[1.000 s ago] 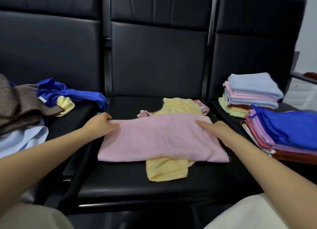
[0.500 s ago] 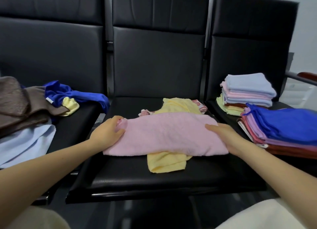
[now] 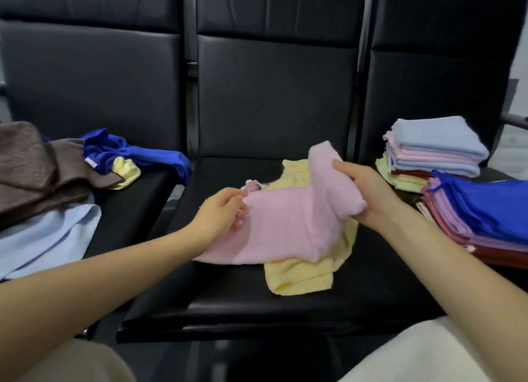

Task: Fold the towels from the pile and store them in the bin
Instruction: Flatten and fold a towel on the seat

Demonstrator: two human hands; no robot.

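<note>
A pink towel (image 3: 285,224) lies folded lengthwise on the middle black seat (image 3: 257,304), on top of a yellow towel (image 3: 300,276). My right hand (image 3: 365,195) grips the pink towel's right end and holds it lifted and turned toward the left. At the towel's left end my left hand (image 3: 223,213) pinches the cloth with curled fingers. A small red-patterned cloth (image 3: 251,185) peeks out behind the pink towel. No bin is in view.
The unfolded pile on the left seat has brown (image 3: 31,170), royal blue (image 3: 134,153), pale yellow (image 3: 125,170) and light blue (image 3: 45,238) towels. On the right seat stand two folded stacks: a light blue and pink one (image 3: 434,147) and one topped with blue (image 3: 485,210).
The pink towel lay flat with both hands at its ends. My right hand has since raised the right end and carried it leftward; my left hand has moved in along the left end.
</note>
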